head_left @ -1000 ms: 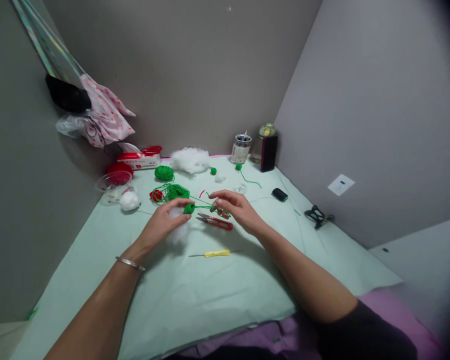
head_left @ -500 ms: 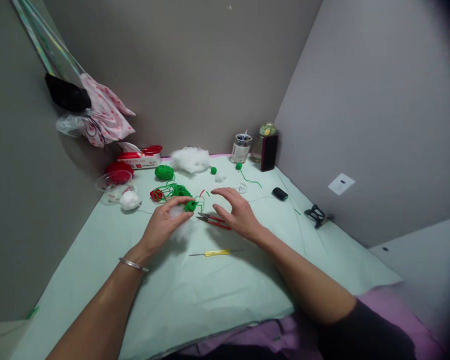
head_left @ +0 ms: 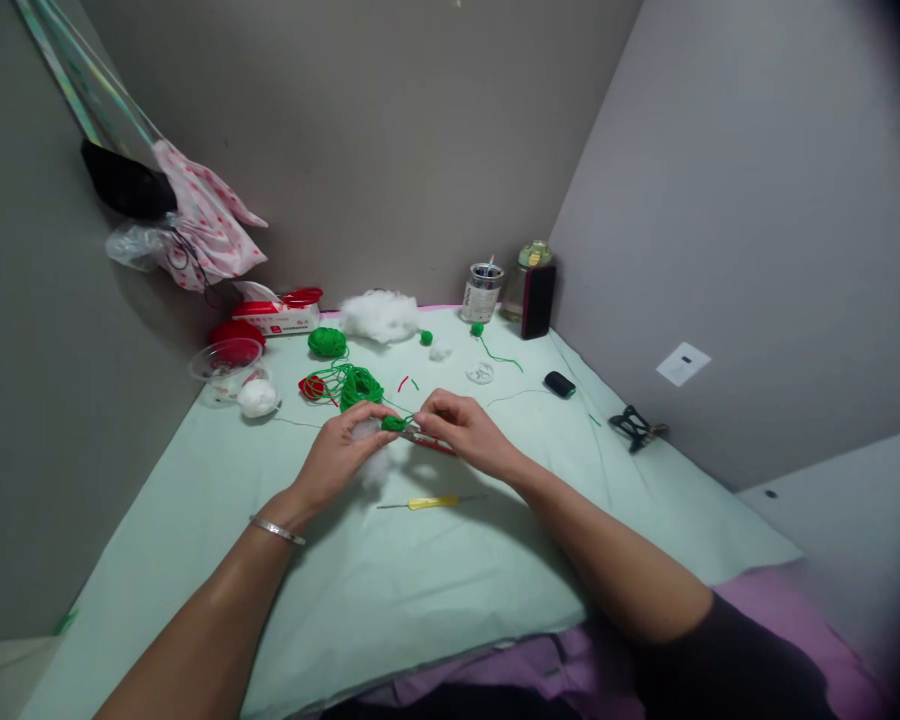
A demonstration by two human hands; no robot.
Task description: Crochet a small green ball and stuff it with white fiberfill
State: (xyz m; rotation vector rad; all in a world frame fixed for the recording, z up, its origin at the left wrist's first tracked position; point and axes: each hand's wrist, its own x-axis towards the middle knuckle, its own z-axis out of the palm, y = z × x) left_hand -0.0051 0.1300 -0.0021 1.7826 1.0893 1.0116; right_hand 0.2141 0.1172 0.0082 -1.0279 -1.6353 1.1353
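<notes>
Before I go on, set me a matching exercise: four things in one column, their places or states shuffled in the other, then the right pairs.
1. Tin
2. Left hand
3. Snips
4. Yellow tool

A. Partly hidden by the right hand
B. Standing beside the bottle
C. Lying nearer the camera than the snips
D. Pinching the green piece

Pairs: 1-B, 2-D, 3-A, 4-C

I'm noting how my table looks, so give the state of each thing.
Green piece, pinched in left hand
Right hand, fingers curled beside it, grip unclear
Red snips, partly hidden by hands
Yellow tool, lying flat
Tin, upright, open
Bottle, upright, lid on
Phone, standing upright
White yarn ball, strand trailing
Green skein, loosely looped
</notes>
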